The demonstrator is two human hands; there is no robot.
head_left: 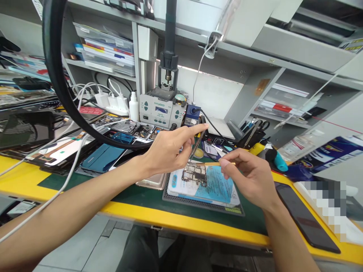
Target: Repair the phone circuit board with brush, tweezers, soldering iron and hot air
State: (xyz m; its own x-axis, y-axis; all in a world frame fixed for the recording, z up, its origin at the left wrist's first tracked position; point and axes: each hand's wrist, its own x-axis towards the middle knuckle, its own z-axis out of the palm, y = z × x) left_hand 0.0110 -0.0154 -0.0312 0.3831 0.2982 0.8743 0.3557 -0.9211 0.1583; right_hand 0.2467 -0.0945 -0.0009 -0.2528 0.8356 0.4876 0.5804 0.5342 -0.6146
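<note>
Below left grip [171, 147] — circuit board [195, 176], flat

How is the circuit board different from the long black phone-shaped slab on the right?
The circuit board has a jagged outline; the black slab is a plain long rectangle. The board looks smaller than the slab. The board shows pale and dark patches, while the slab is mostly shiny black. Both lie flat: the board near the left hand, the slab beside the right forearm.

circuit board [194, 176]: flat on blue-white packet [221, 186] | gold tool [212, 164]: near-level | tweezers [198, 145]: slanted
</note>
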